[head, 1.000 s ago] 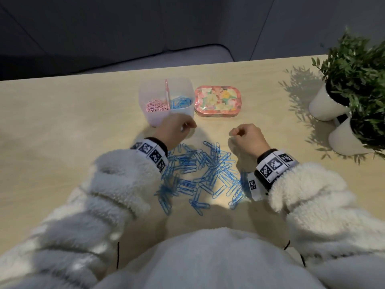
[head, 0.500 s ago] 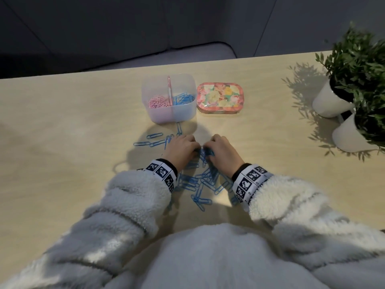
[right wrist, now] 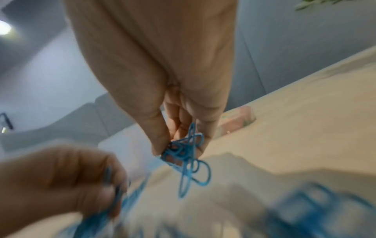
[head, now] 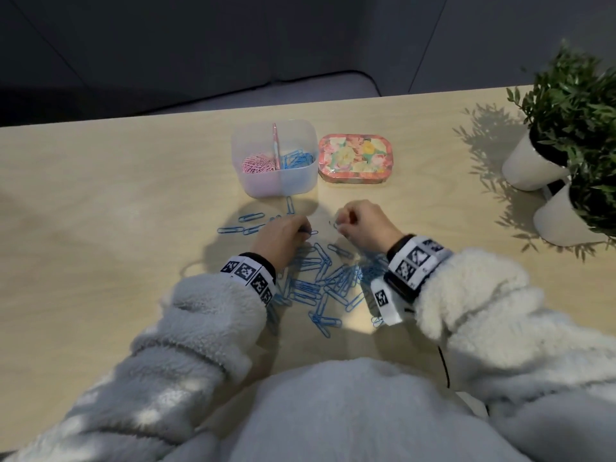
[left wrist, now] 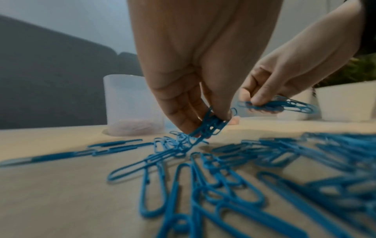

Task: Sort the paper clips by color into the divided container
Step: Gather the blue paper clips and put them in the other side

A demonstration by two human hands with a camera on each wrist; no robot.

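The hands, together over the pile half a second ago, have drawn apart, each carrying a catch. The left hand (head: 282, 237) and right hand (head: 361, 224) each pinch blue paper clips (left wrist: 211, 124), likely bound for the divided container (head: 293, 185) across the worktop (head: 116, 228), where blue lies right of pink.

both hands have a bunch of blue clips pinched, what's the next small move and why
Probably carry both pinched bunches to the divided container and drop them in its right compartment. The left hand and right hand each hold blue clips, the right's already lifted off the table. That compartment holds blue ones already; the left one holds pink clips.
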